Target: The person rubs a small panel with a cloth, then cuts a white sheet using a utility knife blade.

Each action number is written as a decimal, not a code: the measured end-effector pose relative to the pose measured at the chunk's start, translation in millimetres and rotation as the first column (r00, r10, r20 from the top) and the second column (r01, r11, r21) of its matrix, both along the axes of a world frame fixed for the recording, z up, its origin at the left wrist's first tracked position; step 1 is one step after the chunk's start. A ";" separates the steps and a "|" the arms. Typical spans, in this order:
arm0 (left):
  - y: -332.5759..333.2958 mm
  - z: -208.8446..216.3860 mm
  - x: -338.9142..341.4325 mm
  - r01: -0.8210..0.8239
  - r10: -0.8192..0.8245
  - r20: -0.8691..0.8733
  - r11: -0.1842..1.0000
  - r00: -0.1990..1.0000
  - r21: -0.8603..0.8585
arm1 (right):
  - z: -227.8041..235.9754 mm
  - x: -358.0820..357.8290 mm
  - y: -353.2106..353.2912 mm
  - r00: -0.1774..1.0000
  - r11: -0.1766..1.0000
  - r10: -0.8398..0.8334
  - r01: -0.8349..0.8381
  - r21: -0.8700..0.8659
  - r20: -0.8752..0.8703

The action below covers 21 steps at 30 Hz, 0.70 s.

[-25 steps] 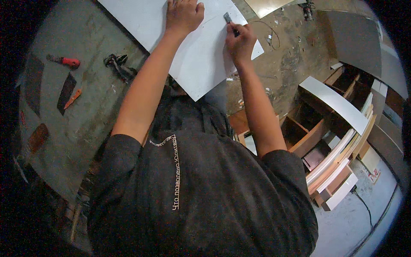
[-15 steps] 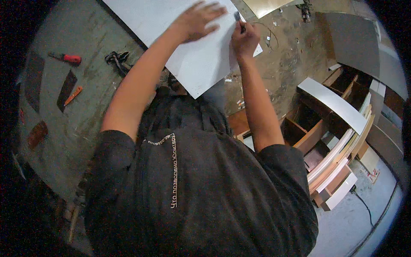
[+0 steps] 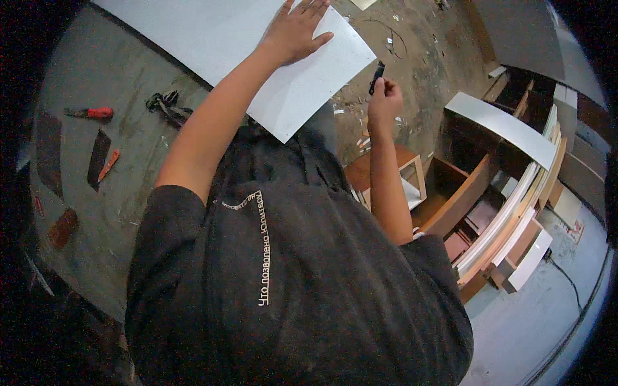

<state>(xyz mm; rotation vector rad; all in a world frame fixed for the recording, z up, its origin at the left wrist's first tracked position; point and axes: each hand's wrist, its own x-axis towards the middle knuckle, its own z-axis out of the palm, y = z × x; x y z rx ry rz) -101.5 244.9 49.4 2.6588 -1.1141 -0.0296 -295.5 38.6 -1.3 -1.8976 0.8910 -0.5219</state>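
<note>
A large white panel (image 3: 296,96) slants in from the top, one corner near my dark trousers. Flat on its surface lies my left hand (image 3: 293,35), fingers stretched out and thumb apart, holding nothing. My right hand (image 3: 385,103) is off the panel's right edge, closed around a small black handheld tool (image 3: 377,77) that points upward. The tool is slim and dark, and its exact kind cannot be made out. A gap separates the tool from the panel's right corner.
On the left work surface lie a red-handled tool (image 3: 100,113), an orange knife-like tool (image 3: 109,165), a dark strip (image 3: 98,157) and a crumpled dark cloth (image 3: 168,108). To the right stand wooden compartments (image 3: 450,193) and stacked boards (image 3: 508,206). Scraps litter the brown floor (image 3: 425,71).
My left hand has come down flat on the panel. My right hand, still with the black tool, has moved off the panel's edge, down and slightly right. The whole view has shifted somewhat.
</note>
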 end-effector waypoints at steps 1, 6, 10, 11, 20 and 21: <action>-4.7 -1.3 -3.2 0.011 -0.011 0.000 1.000 1.000 0.000 | -4.1 4.5 -5.4 0.999 0.996 -0.030 0.028 0.082 0.020; -47.2 -19.2 -48.6 0.196 -0.202 0.103 0.978 0.974 0.069 | -2.3 22.2 -32.2 0.966 0.890 -0.188 0.093 0.446 0.175; -57.1 -38.6 -82.9 0.330 -0.315 0.155 0.940 0.936 -0.084 | 13.3 24.6 -38.1 0.980 0.897 -0.132 0.055 0.438 0.148; -54.6 -37.1 -88.6 0.350 -0.341 0.132 0.936 0.931 -0.050 | 14.0 26.8 -37.9 0.979 0.896 -0.138 0.060 0.439 0.147; -12.7 -30.1 -91.7 0.225 -0.227 0.014 0.954 0.974 -0.200 | 8.7 49.6 -38.3 0.975 0.975 0.219 -0.220 -0.027 -0.028; -10.5 -27.6 -91.7 0.106 -0.106 0.015 0.969 0.994 -0.224 | 4.5 50.9 -40.2 0.966 0.963 0.248 -0.254 -0.088 -0.074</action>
